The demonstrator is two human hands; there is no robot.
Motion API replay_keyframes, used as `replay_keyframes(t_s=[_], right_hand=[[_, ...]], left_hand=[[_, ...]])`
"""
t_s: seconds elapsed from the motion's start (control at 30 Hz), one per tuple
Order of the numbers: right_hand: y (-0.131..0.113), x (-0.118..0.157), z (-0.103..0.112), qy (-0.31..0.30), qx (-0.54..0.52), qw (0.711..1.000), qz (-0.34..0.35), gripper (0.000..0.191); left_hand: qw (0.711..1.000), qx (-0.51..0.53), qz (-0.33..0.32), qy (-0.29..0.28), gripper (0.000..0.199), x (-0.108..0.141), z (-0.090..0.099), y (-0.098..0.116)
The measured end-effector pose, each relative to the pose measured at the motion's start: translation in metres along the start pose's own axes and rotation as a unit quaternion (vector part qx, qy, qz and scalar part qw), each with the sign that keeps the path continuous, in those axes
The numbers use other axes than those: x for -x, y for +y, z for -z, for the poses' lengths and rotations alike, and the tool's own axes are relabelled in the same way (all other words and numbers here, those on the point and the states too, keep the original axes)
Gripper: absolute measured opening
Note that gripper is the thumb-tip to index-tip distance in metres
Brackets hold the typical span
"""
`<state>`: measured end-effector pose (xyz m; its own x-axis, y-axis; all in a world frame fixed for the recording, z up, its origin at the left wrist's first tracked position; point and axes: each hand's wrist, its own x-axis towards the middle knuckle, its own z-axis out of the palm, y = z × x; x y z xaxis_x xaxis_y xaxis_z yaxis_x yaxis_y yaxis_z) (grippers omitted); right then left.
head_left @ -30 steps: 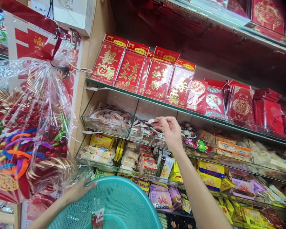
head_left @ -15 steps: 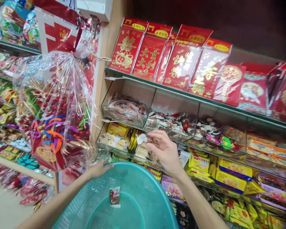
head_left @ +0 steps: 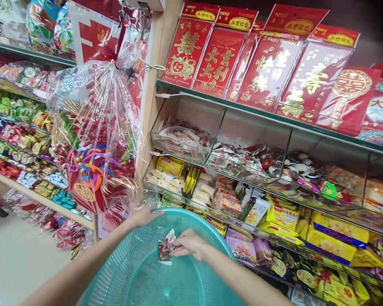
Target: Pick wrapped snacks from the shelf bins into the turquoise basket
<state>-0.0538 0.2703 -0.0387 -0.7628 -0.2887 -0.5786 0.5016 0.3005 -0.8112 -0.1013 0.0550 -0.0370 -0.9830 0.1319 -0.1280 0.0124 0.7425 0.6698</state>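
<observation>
- While the left hand [head_left: 147, 215] grips the far left rim of the teal plastic basket [head_left: 123, 270], its fingers bent over the edge, the right hand [head_left: 189, 244] is down inside the basket.
- The right hand is nearly closed, thumb and fingers pinched on a small white-and-red snack packet [head_left: 170, 238], held toward the far side of the basket, above its floor.
- A second snack packet [head_left: 164, 256], brown with a white end, lies in the basket just beside the held one, partly covered by it; whether the two touch, I cannot tell.
- Beyond the basket, yellow KAMAO packs [head_left: 284, 214] and purple Carvalto packs [head_left: 242, 250] sit on the lower shelves.
- Higher up, red envelopes [head_left: 221, 59] with gold lettering lean in a row.
- To the left hangs a film-wrapped bouquet [head_left: 97, 144] with red berries.
</observation>
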Motion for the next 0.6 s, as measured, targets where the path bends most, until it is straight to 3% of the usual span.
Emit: replay_keyframes(t_s=[0.17,0.4,0.53,0.6], right_hand=[[0.015,-0.003,0.003,0.048,-0.002,0.997,-0.067,0.017],[0.038,-0.020,-0.002,0.045,0.043,0.992,-0.109,0.019],[0.063,-0.041,-0.009,0.088,0.153,0.976,-0.128,0.008],[0.076,-0.050,-0.009,0.145,0.247,0.954,-0.085,0.006]], left_hand=[[1.000,0.009,0.002,0.005,0.063,0.000,-0.002,-0.006],[1.000,-0.017,0.006,0.000,0.057,-0.002,-0.005,-0.008],[0.999,-0.040,0.017,0.005,0.051,0.001,-0.007,-0.015],[0.998,-0.053,0.016,0.008,0.046,0.004,-0.008,-0.019]])
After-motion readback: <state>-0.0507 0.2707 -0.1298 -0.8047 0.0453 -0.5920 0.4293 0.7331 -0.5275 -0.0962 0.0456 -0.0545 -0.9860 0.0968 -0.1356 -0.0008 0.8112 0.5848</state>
